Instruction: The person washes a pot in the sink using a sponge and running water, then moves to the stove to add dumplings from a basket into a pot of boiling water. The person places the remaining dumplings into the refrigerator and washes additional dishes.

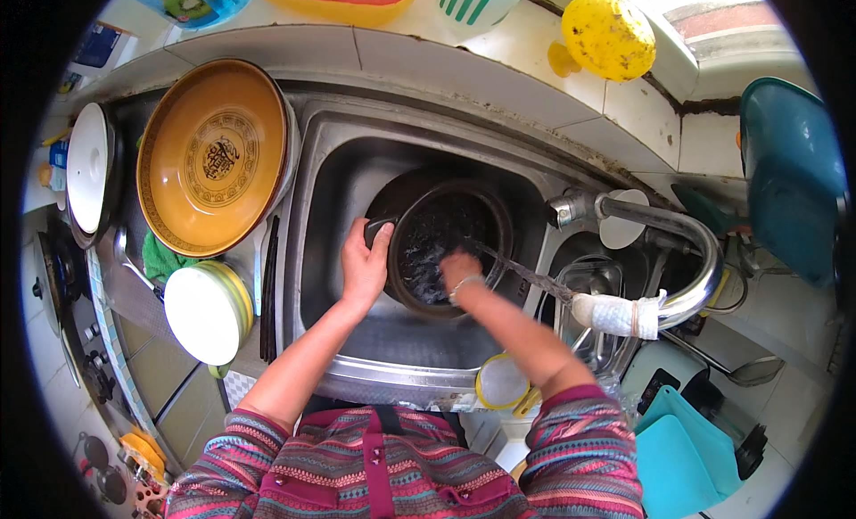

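A dark pot [506, 225] is tilted in the stainless steel sink basin [428, 348], its mouth facing me. My left hand [364, 261] grips the pot's side handle [378, 230], thumb on top. Inside the pot's mouth is my right hand [461, 271], blurred, with a bracelet at the wrist. Its fingers are too unclear to show whether they hold anything. Water [528, 275] streams from the cloth-wrapped faucet spout [618, 315] into the pot, where the water is stirred up.
Left of the basin are a large brown plate [247, 184] on stacked dishes, white bowls [204, 315], dark chopsticks [269, 291] and a green cloth [160, 255]. The curved faucet [702, 251] arches over the right side. A yellow-rimmed strainer [503, 382] sits at the front edge.
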Demonstrator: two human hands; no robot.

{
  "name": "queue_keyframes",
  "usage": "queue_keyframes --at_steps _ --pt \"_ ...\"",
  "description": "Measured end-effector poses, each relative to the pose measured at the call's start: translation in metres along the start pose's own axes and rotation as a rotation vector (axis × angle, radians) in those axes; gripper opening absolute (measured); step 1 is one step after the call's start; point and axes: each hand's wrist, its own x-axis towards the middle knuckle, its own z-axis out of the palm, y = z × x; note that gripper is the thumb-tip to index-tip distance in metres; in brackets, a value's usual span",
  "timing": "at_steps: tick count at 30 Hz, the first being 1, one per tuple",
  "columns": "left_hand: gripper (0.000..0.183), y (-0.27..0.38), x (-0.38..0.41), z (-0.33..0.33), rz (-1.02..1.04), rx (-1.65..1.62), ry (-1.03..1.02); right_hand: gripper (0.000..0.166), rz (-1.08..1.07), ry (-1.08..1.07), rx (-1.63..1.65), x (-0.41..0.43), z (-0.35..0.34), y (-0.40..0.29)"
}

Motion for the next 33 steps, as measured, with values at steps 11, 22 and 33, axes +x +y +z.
queue_keyframes --at_steps 11,22,33 --pt "0.022 -0.005 0.003 -0.004 0.043 0.062 -0.023 0.03 0.603 0.998 3.51 0.048 0.019 0.003" --pt "0.024 0.004 -0.006 -0.001 -0.056 0.028 -0.051 0.02 0.529 0.861 3.309 0.065 -0.017 0.011" --pt "0.021 -0.019 0.0 0.0 0.094 0.023 -0.023 0.019 -0.387 -0.028 1.07 0.036 -0.024 -0.051"
